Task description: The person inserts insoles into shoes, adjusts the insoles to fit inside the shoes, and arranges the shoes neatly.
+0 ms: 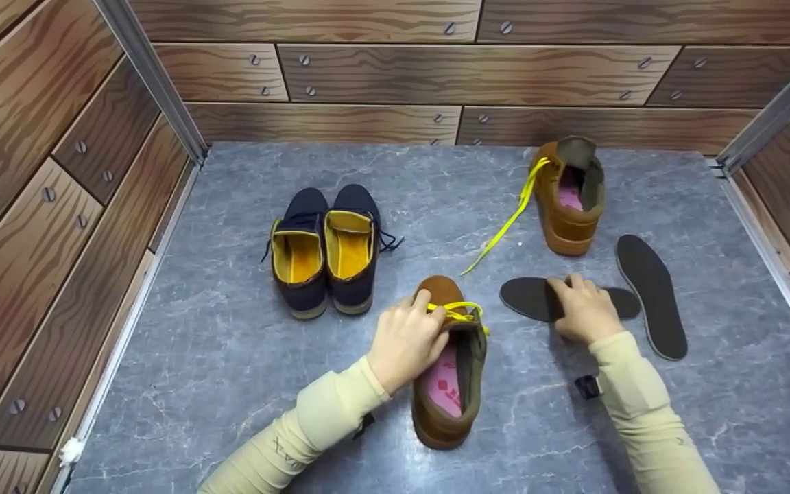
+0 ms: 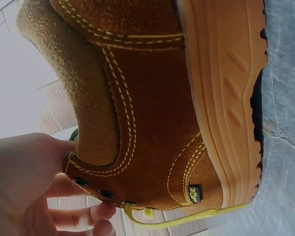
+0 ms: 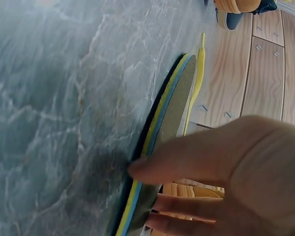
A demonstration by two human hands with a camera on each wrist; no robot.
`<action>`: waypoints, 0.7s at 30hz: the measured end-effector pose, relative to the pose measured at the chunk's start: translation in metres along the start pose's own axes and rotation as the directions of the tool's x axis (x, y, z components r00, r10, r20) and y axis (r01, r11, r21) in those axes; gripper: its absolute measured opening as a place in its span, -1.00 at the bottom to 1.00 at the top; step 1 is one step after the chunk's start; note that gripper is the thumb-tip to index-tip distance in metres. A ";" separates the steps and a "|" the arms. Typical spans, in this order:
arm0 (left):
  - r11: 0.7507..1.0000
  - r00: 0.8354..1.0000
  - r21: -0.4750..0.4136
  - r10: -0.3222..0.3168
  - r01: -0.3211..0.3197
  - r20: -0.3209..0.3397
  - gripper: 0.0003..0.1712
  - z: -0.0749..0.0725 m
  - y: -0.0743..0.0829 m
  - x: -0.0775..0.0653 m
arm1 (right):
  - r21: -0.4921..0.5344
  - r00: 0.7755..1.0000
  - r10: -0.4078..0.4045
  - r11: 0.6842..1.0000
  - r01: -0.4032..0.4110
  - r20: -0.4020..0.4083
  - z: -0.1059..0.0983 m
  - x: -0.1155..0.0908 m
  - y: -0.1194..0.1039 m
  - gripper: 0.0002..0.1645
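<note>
Insole (image 1: 531, 300) in right fingers (image 1: 579, 283), left fingers (image 1: 422, 302) on nearer brown shoe (image 2: 152, 98).

Head view bright, glare on the floor (image 1: 422, 473) at bottom centre; left-wrist view washed out upper left; right-wrist view softly shadowed left of the right hand (image 3: 250, 172)

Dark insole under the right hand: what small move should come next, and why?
Probably lift the dark insole and bring it toward the nearer brown shoe: the right hand's grip spans the insole, while the left hand holds that shoe by its laced front, its opening facing up.
</note>
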State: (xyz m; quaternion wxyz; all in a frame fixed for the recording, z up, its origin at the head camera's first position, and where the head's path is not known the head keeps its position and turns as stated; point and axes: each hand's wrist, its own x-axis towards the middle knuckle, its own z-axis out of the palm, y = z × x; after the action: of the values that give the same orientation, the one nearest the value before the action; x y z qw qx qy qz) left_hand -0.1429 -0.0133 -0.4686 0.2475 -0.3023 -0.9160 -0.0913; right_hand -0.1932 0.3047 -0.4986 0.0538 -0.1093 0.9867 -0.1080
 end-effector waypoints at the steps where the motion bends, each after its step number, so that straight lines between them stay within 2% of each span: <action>1: 1.000 1.000 0.002 0.001 -0.001 0.000 -0.76 0.000 0.000 0.000 | 0.004 1.000 -0.003 1.000 0.003 -0.012 0.000 0.000 0.001 -0.11; 7: 0.999 1.000 -0.036 0.000 0.001 0.013 -0.79 0.002 -0.001 0.003 | 0.027 0.999 0.025 0.999 -0.025 -0.028 0.004 -0.002 0.003 -0.06; 10: 0.994 0.999 -0.111 -0.007 0.011 0.038 -0.80 0.003 -0.004 0.006 | 0.042 0.998 0.065 0.997 -0.064 -0.013 0.006 -0.001 0.002 -0.07; 14: 0.969 0.995 -0.239 -0.035 0.056 0.089 -0.83 0.001 -0.011 0.015 | 0.070 0.995 0.103 0.992 -0.103 -0.006 0.009 0.000 0.000 -0.12; 17: 0.951 0.990 -0.294 -0.057 0.092 0.127 -0.85 0.002 -0.017 0.022 | 0.096 0.993 0.112 0.989 -0.108 -0.036 0.012 0.001 -0.003 -0.17; 21: 0.945 0.985 -0.304 -0.074 0.119 0.155 -0.88 0.006 -0.021 0.026 | 0.119 0.987 0.115 0.988 -0.101 -0.113 0.018 0.001 -0.010 -0.25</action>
State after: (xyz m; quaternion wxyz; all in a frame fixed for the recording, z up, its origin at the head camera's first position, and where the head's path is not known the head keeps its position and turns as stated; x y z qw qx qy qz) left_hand -0.1762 -0.0153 -0.4606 0.1265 -0.2980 -0.9189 -0.2254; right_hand -0.1900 0.2909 -0.5141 0.0065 -0.0458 0.9849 -0.1669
